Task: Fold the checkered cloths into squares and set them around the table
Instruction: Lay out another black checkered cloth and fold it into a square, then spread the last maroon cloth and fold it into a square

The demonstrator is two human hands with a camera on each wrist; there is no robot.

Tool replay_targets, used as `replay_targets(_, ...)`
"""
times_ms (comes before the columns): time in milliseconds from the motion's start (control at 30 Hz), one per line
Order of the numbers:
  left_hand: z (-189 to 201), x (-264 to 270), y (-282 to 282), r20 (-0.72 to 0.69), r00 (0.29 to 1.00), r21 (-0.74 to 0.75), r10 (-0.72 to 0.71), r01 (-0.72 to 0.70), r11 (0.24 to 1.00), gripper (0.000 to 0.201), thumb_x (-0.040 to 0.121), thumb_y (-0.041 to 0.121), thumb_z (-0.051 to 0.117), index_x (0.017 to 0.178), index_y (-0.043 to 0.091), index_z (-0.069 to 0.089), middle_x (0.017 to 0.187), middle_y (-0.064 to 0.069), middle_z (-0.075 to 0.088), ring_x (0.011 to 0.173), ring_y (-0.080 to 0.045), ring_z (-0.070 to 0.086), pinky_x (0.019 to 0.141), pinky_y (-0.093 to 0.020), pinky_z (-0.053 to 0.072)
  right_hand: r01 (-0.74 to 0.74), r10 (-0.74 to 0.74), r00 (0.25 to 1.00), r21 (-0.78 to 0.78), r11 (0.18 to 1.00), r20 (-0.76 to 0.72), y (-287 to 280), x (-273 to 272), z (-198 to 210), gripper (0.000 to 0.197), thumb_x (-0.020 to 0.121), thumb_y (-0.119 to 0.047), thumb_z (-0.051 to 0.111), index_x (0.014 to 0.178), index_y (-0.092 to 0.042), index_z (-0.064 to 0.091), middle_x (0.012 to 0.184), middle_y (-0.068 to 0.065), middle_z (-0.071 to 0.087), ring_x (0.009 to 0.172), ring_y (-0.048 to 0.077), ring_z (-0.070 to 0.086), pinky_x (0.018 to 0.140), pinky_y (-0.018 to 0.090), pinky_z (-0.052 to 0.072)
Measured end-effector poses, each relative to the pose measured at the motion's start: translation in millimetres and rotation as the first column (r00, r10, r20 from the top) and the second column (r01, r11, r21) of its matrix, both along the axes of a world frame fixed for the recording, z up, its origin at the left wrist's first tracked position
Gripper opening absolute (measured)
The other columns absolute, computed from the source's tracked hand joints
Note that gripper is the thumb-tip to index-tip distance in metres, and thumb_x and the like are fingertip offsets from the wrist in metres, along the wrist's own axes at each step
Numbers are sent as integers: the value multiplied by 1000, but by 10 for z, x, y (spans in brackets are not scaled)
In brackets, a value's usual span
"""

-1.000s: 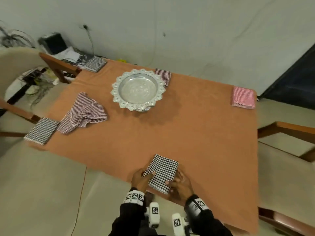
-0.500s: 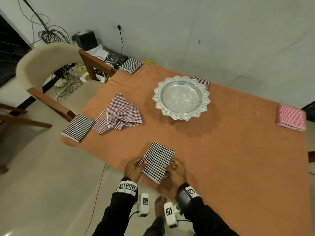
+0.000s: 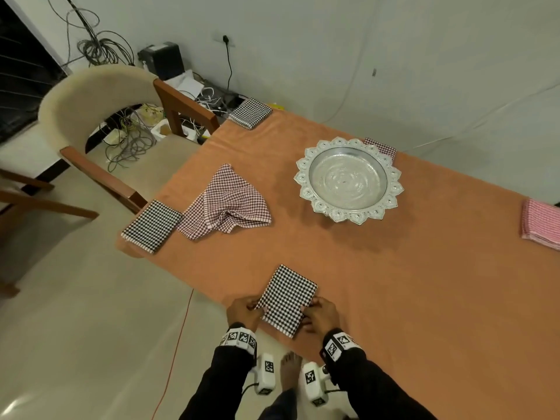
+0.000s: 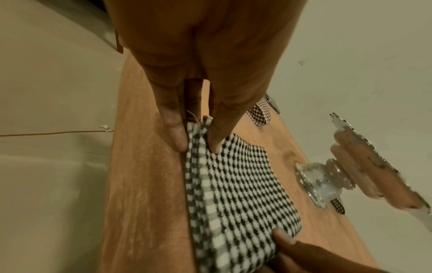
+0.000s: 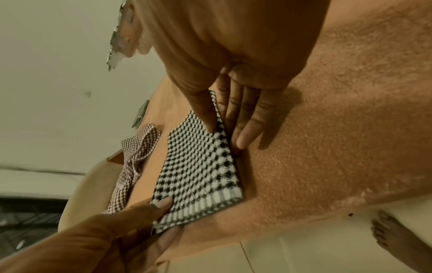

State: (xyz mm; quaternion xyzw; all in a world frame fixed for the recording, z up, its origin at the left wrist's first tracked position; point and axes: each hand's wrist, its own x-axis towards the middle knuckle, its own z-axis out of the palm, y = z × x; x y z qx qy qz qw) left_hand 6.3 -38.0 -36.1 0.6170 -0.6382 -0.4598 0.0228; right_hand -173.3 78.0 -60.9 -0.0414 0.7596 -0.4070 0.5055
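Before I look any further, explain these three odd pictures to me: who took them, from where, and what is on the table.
No machine here: a person wears three cameras. The head view looks down from the forehead; the two wrist views look along each hand, hence the huge fingers.

The left hand and right hand each pinch an edge of a folded black-and-white cloth lying at the near edge of the orange table.

Also on the table: a silver scalloped bowl, a crumpled maroon checkered cloth not yet folded, and folded cloths set around the edges: a black-and-white one at the left corner, another at the far corner, a maroon one behind the bowl and a pink one on the right. A cream chair stands at left.
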Motion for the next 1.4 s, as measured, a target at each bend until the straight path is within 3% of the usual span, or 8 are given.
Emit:
replay_targets(200, -71, 124, 16, -23, 999, 14, 30, -30, 999, 41, 72, 36, 88, 109, 19, 79, 100, 2, 78, 83, -8, 68, 81, -19, 50, -175, 189, 972, 105, 979, -140, -22, -8, 57, 10, 92, -20, 70, 89, -11, 67, 74, 9, 75, 52, 18, 67, 48, 27, 54)
replay_targets(300, -97, 203, -94, 38, 997, -57, 69, -67, 996, 32, 82, 35, 81, 110, 20, 76, 107, 1, 77, 91, -12, 70, 88, -23, 54, -296, 354, 890, 225, 928, -288, -117, -174, 65, 30, 95, -39, 63, 80, -14, 67, 73, 6, 75, 63, 24, 70, 64, 37, 61)
replay_targets(500, -55, 318, -383, 383, 917, -185, -111, 194, 963, 65, 90, 14, 68, 149, 30, 44, 162, -10, 26, 152, -28, 19, 120, -40, 32, -478, 564, 582, 315, 820, -586, -977, -304, 444, 13, 94, -22, 60, 105, -14, 62, 96, 4, 70, 84, 23, 66, 73, 30, 52)
replay_targets(733, -69, 326, -577, 357, 908, -49, -219, 253, 966, 67, 92, 26, 69, 152, 35, 39, 169, -10, 8, 156, -27, 9, 120, -41, 29, -647, 599, 81, 415, 639, -797, -2531, -219, 409, 36, 81, -11, 62, 116, -7, 59, 117, 17, 62, 102, 36, 62, 82, 41, 53)
replay_targets(900, -72, 340, -576, 354, 908, -51, -224, 258, 965, 68, 95, 19, 66, 154, 31, 36, 169, -13, 3, 156, -30, 8, 121, -42, 26, -633, 677, -237, 640, 436, -696, -3005, -282, 248, 31, 85, -10, 58, 116, -8, 62, 117, 17, 63, 105, 37, 63, 84, 43, 54)
replay_targets(1067, -104, 386, -579, 384, 874, -43, -298, 339, 940, 74, 93, 19, 68, 156, 29, 30, 167, -19, 4, 155, -34, 5, 117, -48, 35, -655, 708, -39, 553, 515, -705, -2956, -378, 238, 22, 91, -8, 55, 103, -8, 74, 105, 16, 72, 94, 35, 69, 84, 41, 58)
replay_targets(1300, 100, 334, -660, 435, 828, 48, -354, 371, 927, 86, 88, 40, 73, 158, 30, 25, 168, -18, 4, 155, -33, 8, 121, -46, 29, -496, 386, 785, -119, 860, -484, -2067, -322, 607, 28, 83, -1, 78, 79, -28, 77, 90, 3, 79, 80, 24, 77, 79, 48, 64)
replay_targets(1400, 317, 149, -635, 422, 861, 42, -285, 295, 955, 131, 66, 67, 80, 160, 19, 2, 162, -18, 26, 145, -35, 35, 112, -50, 40, -274, 182, 949, -391, 879, -256, -1746, -78, 997, 21, 88, 11, 68, 90, -9, 75, 95, 14, 76, 80, 34, 75, 69, 42, 65)
